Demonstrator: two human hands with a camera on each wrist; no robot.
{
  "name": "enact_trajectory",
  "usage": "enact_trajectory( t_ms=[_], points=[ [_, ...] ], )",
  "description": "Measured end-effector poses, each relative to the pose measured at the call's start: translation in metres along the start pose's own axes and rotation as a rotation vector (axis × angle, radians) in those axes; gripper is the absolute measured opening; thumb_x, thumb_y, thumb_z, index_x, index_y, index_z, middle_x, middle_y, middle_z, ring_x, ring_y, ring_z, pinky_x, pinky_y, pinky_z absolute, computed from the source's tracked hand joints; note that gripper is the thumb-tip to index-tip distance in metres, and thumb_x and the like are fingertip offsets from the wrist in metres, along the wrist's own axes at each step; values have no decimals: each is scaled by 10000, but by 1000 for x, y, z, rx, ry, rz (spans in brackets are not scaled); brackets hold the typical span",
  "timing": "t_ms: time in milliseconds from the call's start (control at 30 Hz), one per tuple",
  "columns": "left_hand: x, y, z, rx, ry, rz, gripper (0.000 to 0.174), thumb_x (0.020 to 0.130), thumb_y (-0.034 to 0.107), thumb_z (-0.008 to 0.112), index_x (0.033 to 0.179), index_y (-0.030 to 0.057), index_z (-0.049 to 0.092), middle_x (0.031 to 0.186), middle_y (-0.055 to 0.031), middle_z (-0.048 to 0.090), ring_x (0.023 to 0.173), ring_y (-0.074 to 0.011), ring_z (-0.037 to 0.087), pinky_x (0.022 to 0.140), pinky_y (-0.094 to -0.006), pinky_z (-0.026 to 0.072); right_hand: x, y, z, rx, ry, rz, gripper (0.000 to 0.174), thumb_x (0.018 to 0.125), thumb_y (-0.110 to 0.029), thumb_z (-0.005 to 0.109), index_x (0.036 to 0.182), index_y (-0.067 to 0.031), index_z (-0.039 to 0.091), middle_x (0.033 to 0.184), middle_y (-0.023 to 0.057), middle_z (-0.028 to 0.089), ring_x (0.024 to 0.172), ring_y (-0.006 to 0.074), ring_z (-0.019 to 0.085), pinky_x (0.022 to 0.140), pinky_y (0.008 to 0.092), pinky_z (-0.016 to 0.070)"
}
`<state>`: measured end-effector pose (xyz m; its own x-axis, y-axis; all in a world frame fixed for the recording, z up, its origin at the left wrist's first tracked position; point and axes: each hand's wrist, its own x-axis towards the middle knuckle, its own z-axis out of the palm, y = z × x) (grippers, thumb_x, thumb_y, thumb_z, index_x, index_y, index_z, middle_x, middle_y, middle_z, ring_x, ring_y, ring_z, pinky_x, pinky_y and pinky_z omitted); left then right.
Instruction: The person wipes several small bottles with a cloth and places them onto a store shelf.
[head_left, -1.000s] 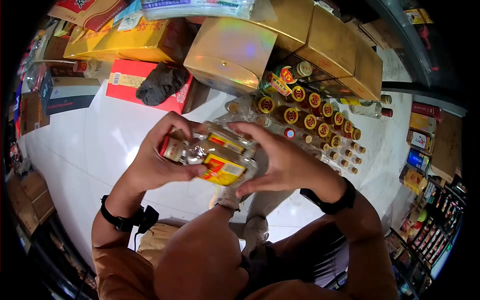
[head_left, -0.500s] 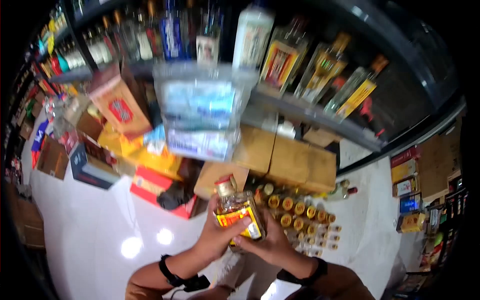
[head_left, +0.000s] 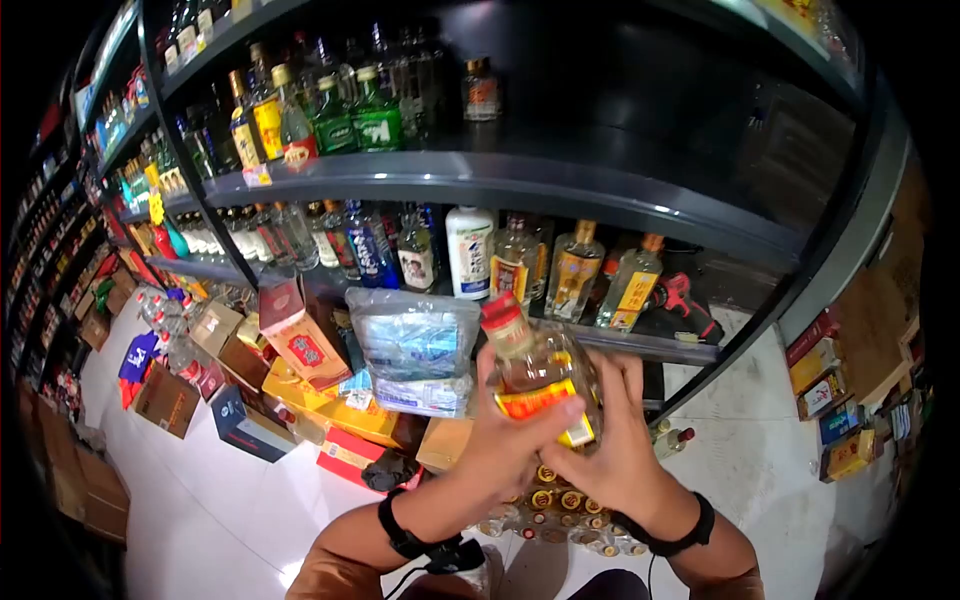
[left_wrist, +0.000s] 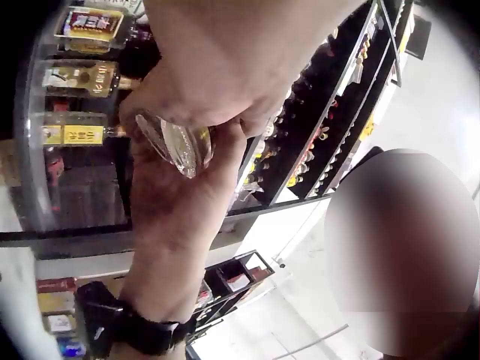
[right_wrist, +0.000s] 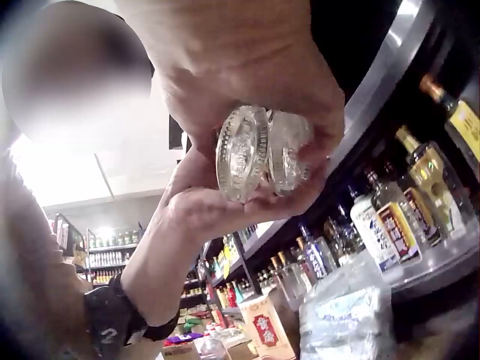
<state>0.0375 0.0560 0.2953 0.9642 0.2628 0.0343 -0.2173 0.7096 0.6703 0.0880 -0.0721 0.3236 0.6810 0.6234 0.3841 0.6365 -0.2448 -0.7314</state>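
Note:
Both hands hold two flat clear glass liquor bottles together, tilted, in front of the shelf in the head view. The nearer liquor bottle has a red cap and a yellow-and-red label; the other is largely hidden behind it. My left hand grips from the left, its thumb across the label. From the right, my right hand wraps round the sides near the base. Two ridged glass bases, one bottle base beside the other bottle base, show between the hands in the right wrist view.
A dark shelf with rows of bottles faces me; a small bottle stands on its upper level. A red power drill lies on the lower level. Below are a plastic-wrapped pack, boxes and several capped bottles.
The head view has tilted up from the floor to the shelf. Both hands have raised the two bottles from over the floor to the shelf's front, turning them caps up.

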Motion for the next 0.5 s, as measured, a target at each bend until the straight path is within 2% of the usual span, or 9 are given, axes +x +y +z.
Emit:
enact_trajectory(
  t_ms=[33, 67, 167, 200, 233, 300, 333, 433, 500],
  points=[
    [10, 7, 8, -17, 2, -9, 722, 778, -28, 717, 1319, 136, 269, 1172, -60, 514, 1073, -157, 548, 895, -323, 499, 10, -6, -9, -208, 61, -85, 806, 692, -278, 781, 1316, 34, 376, 1161, 226, 417, 1100, 381, 442, 963, 444, 382],
    [19, 18, 18, 15, 4, -47, 687, 801, -13, 697, 1318, 140, 271, 1158, -62, 523, 1059, -157, 557, 893, -325, 502, 22, -9, -17, -139, 64, -110, 788, 705, -280, 772, 1310, 40, 382, 1135, 213, 373, 1092, 375, 384, 965, 457, 351],
    [44, 51, 48, -42, -14, -98, 547, 839, 138, 699, 1286, 127, 384, 1127, -90, 582, 1014, -210, 624, 818, -365, 565, 59, -11, -55, -124, -28, -282, 762, 762, -366, 734, 1333, 16, 405, 1150, 205, 410, 1084, 350, 403, 953, 436, 351],
    [50, 69, 53, -1, 10, -179, 444, 855, 239, 689, 1225, 113, 478, 1090, -95, 624, 975, -240, 653, 791, -392, 585, 76, -10, -70, -214, 44, -316, 669, 799, -357, 700, 1304, 4, 450, 1138, 187, 436, 1085, 332, 411, 948, 430, 350],
    [68, 74, 51, -42, -27, -73, 398, 858, 276, 685, 1176, 103, 519, 1065, -93, 642, 959, -245, 661, 794, -409, 586, 93, -6, -85, -300, 113, -350, 580, 836, -347, 666, 1275, -8, 494, 1125, 169, 462, 1085, 313, 419, 942, 424, 348],
    [83, 111, 67, 66, 108, 21, 393, 848, 248, 694, 1163, 100, 513, 1057, -93, 638, 949, -242, 663, 782, -422, 593, 127, 16, -112, -512, 384, -333, 392, 878, -279, 613, 1177, -27, 574, 1089, 147, 494, 1071, 299, 432, 928, 417, 348],
    [95, 127, 67, 143, 134, 107, 454, 827, 232, 717, 1187, 95, 476, 1011, -75, 637, 927, -245, 665, 771, -453, 593, 143, 23, -123, -627, 461, -365, 349, 884, -268, 600, 1145, -36, 587, 1078, 148, 503, 1056, 308, 440, 931, 424, 347],
    [152, 180, 44, 346, 56, 277, 777, 744, 163, 787, 1316, 240, 266, 1108, -71, 537, 950, -255, 612, 709, -511, 578, 181, 64, -146, -856, 509, -417, 262, 892, -249, 576, 1055, -48, 618, 1010, 143, 540, 988, 314, 485, 895, 425, 371],
    [186, 212, 41, 476, 17, 357, 793, 736, 141, 798, 1330, 177, 272, 1086, -86, 552, 930, -244, 616, 716, -477, 572, 192, 85, -145, -960, 488, -425, 226, 893, -240, 566, 998, -53, 635, 952, 137, 568, 934, 312, 521, 858, 419, 395]
  ],
)
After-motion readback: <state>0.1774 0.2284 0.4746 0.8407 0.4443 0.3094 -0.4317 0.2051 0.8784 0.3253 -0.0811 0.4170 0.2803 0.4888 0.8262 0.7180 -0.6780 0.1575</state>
